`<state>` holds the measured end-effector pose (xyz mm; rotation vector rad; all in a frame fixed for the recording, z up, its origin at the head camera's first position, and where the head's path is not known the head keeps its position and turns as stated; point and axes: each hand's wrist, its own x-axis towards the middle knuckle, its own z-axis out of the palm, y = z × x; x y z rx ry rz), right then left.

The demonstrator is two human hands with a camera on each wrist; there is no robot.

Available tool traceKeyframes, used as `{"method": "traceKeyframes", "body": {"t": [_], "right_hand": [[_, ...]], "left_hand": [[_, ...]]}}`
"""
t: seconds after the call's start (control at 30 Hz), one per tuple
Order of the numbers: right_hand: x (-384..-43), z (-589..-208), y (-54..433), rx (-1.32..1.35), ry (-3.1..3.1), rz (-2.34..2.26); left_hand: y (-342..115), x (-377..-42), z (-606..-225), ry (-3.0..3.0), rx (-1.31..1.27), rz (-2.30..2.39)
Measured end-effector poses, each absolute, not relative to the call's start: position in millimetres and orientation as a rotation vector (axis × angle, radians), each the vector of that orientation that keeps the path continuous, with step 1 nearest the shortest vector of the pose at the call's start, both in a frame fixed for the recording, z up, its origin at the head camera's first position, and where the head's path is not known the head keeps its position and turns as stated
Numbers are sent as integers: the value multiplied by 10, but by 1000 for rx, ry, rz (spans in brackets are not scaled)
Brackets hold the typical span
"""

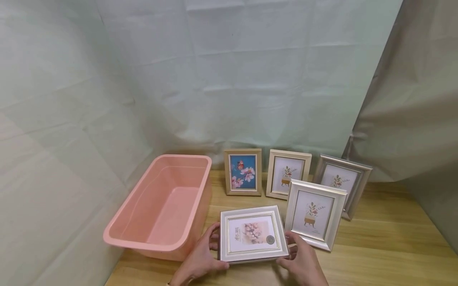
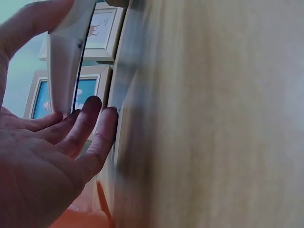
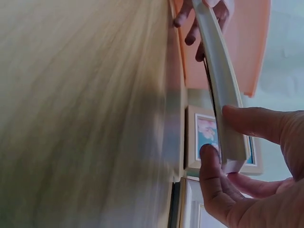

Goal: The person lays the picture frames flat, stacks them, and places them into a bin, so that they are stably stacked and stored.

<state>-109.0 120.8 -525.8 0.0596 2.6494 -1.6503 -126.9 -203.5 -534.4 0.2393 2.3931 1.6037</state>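
Between both hands, a white picture frame point(image 1: 253, 233) with a flower print is held nearly flat, face up, just above the wooden table. My left hand point(image 1: 202, 254) grips its left end, the thumb at the near corner and the fingers along the side. The right hand point(image 1: 302, 258) pinches the opposite end, with the thumb near the front corner. In the left wrist view the frame's edge point(image 2: 65, 66) stands between thumb and fingers. A gap between the frame's side point(image 3: 223, 80) and the tabletop shows in the right wrist view, where fingertips reach beneath.
A pink plastic tub point(image 1: 204, 198) stands at the left. Upright behind the hands are a frame with a bird picture point(image 1: 243, 192), a cream frame point(image 1: 275, 197) and a grey frame point(image 1: 365, 174). A silver-white frame point(image 1: 315, 241) stands close beside my right hand. Pale cloth point(image 1: 243, 79) hangs behind.
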Motion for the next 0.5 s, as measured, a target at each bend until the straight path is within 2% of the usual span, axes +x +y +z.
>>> {"method": "traceKeyframes", "body": {"t": [0.5], "right_hand": [[-1134,-5351,1171,-27,2702,-1490]], "left_hand": [[-2064,-1298,-5386,2303,218,1677]]}}
